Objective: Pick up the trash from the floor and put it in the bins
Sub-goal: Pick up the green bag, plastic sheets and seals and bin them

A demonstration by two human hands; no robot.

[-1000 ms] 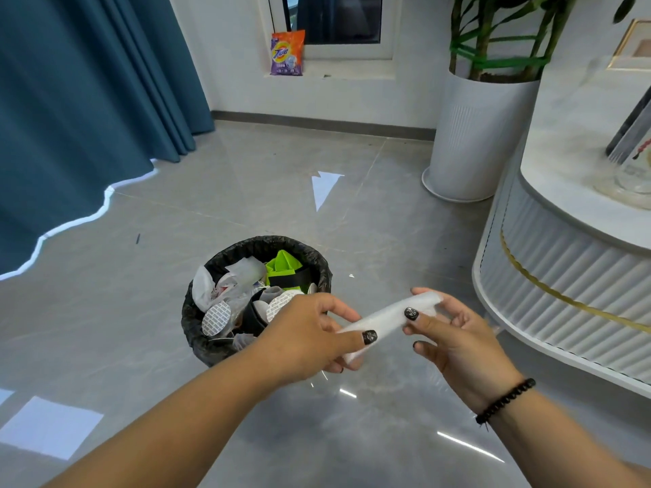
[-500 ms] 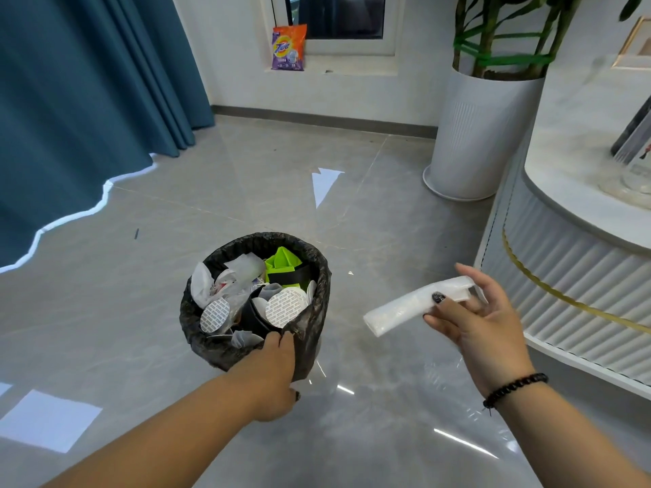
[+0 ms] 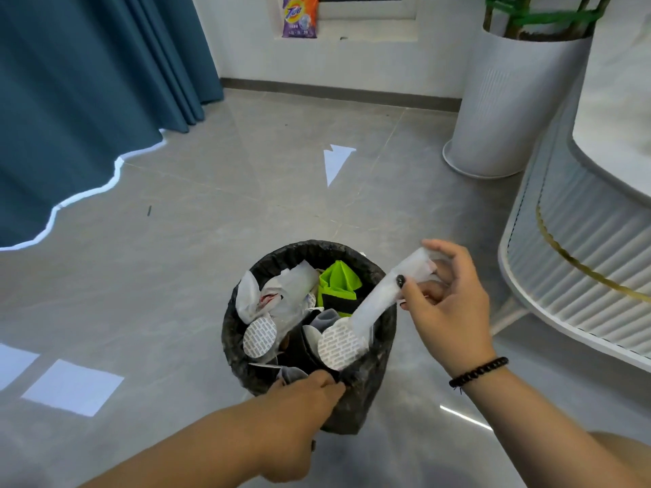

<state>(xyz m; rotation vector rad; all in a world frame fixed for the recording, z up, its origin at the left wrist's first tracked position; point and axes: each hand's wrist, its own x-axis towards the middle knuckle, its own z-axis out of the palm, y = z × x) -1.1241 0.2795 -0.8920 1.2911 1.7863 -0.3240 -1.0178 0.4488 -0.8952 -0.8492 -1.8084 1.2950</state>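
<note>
Since half a second ago the right hand (image 3: 449,308) has swung the white wrapper (image 3: 384,297) leftward, from open air beside the bin to a spot over it, so the wrapper's lower end now dips inside the rim on the right side. The left hand (image 3: 299,413) has stayed at the near edge of the bin.

The grey tiled floor (image 3: 211,223) fills most of the view, glossy, with bright window patches on it. A blue curtain (image 3: 70,100) hangs at the far left, its hem reaching the floor. At the right stands a white ribbed table (image 3: 581,248) with a thin gold band. Behind it a tall white planter (image 3: 510,100) holds green stems. On the window ledge at the back stands an orange and purple detergent bag (image 3: 300,15).

The bin (image 3: 366,396), lined with a black bag, sits on the floor in the middle foreground. It is heaped with white wrappers, round printed seals and a green and black piece.

The left hand is closed, pinching the black liner at the near rim. The right hand is clamped on the upper end of the wrapper between thumb and fingers, the other fingers spread; a black bead bracelet (image 3: 479,373) circles its wrist.
</note>
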